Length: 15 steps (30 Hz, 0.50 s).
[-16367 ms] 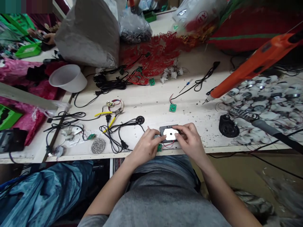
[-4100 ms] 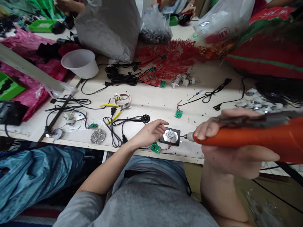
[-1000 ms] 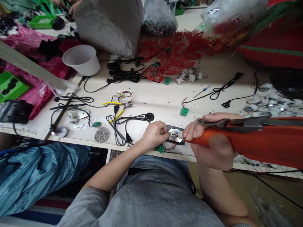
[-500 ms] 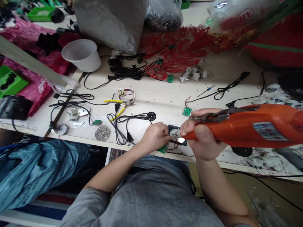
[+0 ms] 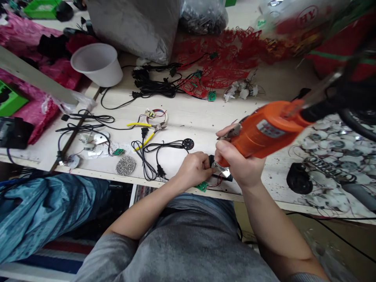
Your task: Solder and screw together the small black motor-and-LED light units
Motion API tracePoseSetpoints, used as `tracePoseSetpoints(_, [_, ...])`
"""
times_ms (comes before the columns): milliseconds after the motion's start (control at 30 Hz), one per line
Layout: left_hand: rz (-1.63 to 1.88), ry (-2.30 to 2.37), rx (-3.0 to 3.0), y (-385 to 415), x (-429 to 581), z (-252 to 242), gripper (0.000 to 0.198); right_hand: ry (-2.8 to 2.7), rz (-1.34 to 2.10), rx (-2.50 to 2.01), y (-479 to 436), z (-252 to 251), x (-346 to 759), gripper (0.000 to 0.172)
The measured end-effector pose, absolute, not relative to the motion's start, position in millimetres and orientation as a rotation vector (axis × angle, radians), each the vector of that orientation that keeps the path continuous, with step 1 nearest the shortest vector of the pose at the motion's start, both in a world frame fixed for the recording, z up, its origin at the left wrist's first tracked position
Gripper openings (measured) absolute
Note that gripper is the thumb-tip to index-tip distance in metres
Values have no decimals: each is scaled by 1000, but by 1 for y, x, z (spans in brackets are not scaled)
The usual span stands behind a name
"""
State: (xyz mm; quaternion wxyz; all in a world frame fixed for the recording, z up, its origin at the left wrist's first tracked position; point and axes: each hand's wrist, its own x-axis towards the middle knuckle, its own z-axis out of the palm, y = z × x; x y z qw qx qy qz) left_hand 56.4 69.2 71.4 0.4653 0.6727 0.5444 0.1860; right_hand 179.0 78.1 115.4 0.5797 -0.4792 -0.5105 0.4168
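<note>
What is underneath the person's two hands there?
A black plate, with a shiny metal piece showing between the left hand and right hand. Most of the plate is covered by them.

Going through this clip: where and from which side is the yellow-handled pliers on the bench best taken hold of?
Probably by the two yellow handles of the yellow-handled pliers, coming from the person's left and from above. They lie flat and splayed, ends pointing left, while the metal head sits right, beside the wire coil. The black power cord runs close by.
</note>
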Motion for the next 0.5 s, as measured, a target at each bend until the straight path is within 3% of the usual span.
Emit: tracePoseSetpoints(500, [557, 1307, 1701, 65, 53, 59, 28, -1187, 1178, -1070, 82, 121, 181, 23])
